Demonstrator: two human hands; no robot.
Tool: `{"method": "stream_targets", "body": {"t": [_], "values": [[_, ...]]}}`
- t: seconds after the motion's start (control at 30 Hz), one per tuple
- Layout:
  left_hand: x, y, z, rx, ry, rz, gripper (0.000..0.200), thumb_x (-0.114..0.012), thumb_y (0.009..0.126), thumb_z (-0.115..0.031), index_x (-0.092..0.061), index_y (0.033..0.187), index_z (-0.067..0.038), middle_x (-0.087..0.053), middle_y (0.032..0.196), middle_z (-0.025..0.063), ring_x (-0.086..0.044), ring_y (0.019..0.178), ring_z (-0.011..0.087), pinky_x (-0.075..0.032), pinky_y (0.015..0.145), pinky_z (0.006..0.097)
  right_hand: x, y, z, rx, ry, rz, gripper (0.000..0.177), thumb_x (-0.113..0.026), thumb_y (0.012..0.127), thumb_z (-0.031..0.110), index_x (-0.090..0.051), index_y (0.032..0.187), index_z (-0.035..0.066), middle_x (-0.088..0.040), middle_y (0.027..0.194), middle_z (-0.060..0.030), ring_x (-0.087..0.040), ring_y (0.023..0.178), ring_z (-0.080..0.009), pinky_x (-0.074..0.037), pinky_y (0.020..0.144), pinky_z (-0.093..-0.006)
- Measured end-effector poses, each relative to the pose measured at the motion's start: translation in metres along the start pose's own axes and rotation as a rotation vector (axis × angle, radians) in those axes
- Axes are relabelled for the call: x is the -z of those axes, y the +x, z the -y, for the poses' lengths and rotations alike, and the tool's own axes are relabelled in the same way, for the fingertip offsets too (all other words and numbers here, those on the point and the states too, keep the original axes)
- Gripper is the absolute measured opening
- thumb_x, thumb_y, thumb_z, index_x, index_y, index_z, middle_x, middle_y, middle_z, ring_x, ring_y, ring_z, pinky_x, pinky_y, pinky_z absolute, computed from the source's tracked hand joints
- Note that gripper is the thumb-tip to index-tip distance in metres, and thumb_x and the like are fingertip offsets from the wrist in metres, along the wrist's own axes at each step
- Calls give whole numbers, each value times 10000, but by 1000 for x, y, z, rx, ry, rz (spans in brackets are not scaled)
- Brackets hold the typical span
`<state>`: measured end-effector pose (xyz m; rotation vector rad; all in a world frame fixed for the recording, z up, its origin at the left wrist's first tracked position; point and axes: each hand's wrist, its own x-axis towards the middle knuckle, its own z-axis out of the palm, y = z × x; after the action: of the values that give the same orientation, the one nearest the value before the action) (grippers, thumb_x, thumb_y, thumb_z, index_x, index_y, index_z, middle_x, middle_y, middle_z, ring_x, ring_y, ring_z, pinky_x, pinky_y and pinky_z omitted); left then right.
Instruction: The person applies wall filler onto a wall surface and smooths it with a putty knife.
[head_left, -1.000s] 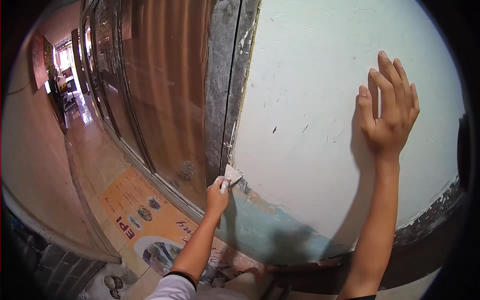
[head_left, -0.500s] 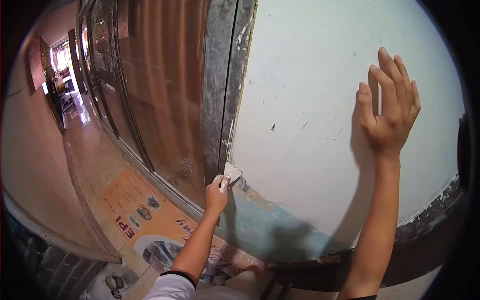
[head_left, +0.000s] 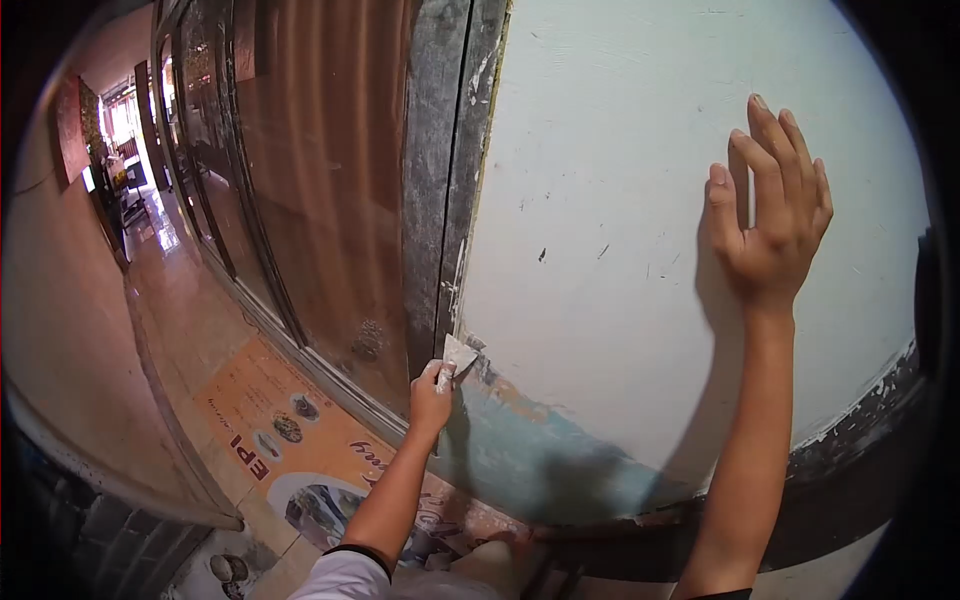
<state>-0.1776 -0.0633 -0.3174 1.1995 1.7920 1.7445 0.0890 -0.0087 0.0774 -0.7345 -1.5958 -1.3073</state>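
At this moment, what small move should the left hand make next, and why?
Probably ease the putty knife rightward along the white coating's ragged lower edge: the left hand holds it near that edge's left end, beside the dark frame, and a blue-green patch shows below.

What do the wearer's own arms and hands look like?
The ungloved left hand has white smudges; the right hand is bare. A white fabric sleeve with a black cuff shows on the left arm, a dark fabric edge on the right arm.

Matt painted wall (head_left: 600, 150), scuffed wooden frame (head_left: 430, 150), glossy floor tiles (head_left: 170, 275), dull scraper (head_left: 460, 352) (smeared, not shiny)
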Motion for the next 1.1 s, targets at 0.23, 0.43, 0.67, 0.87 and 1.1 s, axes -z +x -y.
{"method": "stream_targets", "body": {"t": [0.23, 0.43, 0.67, 0.87, 1.1], "values": [[-2, 11, -13, -190, 68, -82, 267, -589, 1043, -252, -652, 963, -6, -594, 671, 92, -578, 617, 168, -460, 600, 352, -1, 0, 1, -6, 13, -23, 264, -694, 866, 262, -700, 1130, 256, -614, 1445, 88, -488, 1413, -150, -239, 1219, -422], [-3, -3, 2, -40, 24, -16, 301, -595, 1043, -283, -664, 969, 0, -603, 676, 96, -586, 629, 169, -470, 615, 345, -1, 0, 2, -16, 13, -9, 260, -692, 865, 258, -698, 1125, 256, -618, 1441, 85, -481, 1418, -147, -220, 1228, -421], [-1, 1, -1, -93, 39, -23, 303, -596, 1044, -288, -655, 953, -4, -616, 686, 97, -591, 628, 180, -471, 613, 355, -3, 0, 0, 4, 16, -33, 263, -683, 869, 256, -696, 1132, 250, -615, 1443, 81, -484, 1416, -155, -239, 1223, -431], [-6, -1, 6, -44, 5, -19, 309, -592, 1047, -295, -651, 935, -13, -590, 664, 65, -551, 605, 145, -446, 587, 329, -2, 0, 1, 3, 17, -25, 263, -679, 868, 253, -700, 1130, 249, -621, 1435, 78, -490, 1410, -160, -243, 1219, -435], [-4, -1, 16, -88, 15, -39, 290, -592, 1043, -271, -663, 932, -13, -576, 640, 52, -539, 594, 134, -436, 576, 325, -3, 0, 1, -11, 14, -24, 256, -693, 862, 253, -701, 1118, 256, -618, 1441, 83, -485, 1416, -158, -239, 1223, -436]]}}
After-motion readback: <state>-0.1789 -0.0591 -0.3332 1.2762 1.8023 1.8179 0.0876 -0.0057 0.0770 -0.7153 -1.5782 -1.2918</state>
